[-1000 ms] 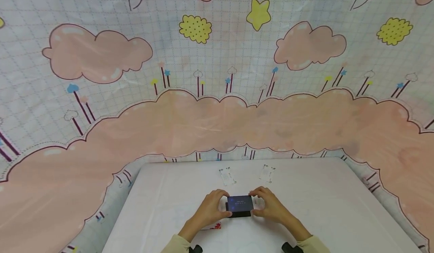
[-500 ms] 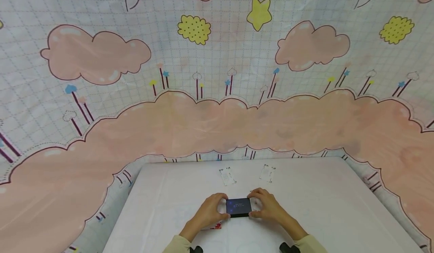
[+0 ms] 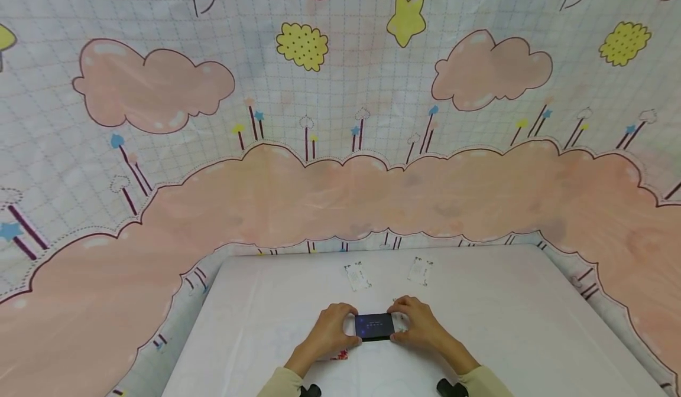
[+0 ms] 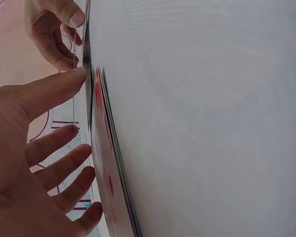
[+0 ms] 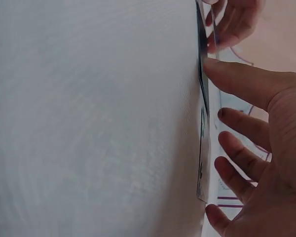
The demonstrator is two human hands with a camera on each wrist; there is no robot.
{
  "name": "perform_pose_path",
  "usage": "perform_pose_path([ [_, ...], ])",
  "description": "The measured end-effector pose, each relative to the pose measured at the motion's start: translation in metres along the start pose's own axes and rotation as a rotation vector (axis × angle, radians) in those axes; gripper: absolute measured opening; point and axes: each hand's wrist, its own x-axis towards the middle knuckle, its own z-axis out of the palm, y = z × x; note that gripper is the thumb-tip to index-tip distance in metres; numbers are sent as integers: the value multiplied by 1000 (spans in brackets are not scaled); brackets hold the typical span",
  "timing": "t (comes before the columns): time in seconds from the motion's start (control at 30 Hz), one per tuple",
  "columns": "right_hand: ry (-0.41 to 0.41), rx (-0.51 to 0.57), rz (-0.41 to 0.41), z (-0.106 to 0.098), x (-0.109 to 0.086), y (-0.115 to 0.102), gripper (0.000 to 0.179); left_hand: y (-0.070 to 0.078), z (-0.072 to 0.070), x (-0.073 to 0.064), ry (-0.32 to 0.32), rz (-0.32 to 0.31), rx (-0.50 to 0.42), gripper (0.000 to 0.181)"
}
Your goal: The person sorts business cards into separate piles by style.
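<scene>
A dark flat card (image 3: 374, 326) with a bluish face and small pale lettering lies level between both hands near the front of the white table. My left hand (image 3: 334, 327) pinches its left end, thumb at the near corner and index finger at the far one. At the right end my right hand (image 3: 419, 324) does the same. In the left wrist view the dark card (image 4: 87, 94) shows edge-on, a thin line above it between the index fingers. The right wrist view has the dark card (image 5: 203, 64) edge-on too, with the other fingers spread.
Two pale printed cards (image 3: 357, 276) lie farther back on the white table (image 3: 505, 302). A red-patterned flat item (image 3: 339, 355) is partly under my left hand. Another pale printed card (image 5: 203, 158) lies below my right hand. A cloud-printed cloth (image 3: 340, 196) hangs behind.
The dark card has shifted slightly left and toward me, and the black strip along its near edge has narrowed. My right hand has moved a little left; both hands keep their hold.
</scene>
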Motion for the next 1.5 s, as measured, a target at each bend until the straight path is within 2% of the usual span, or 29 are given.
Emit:
perform_pose_path([
  [0.23, 17, -60, 17, 4, -2, -2, 45, -1, 1, 0, -5, 10, 39, 49],
  [0.73, -9, -66, 57, 2, -2, -8, 45, -3, 1, 0, -18, 18, 98, 51],
  [1.5, 2, -77, 44, 5, -4, -8, 44, -5, 1, -1, -39, 16, 66, 49],
])
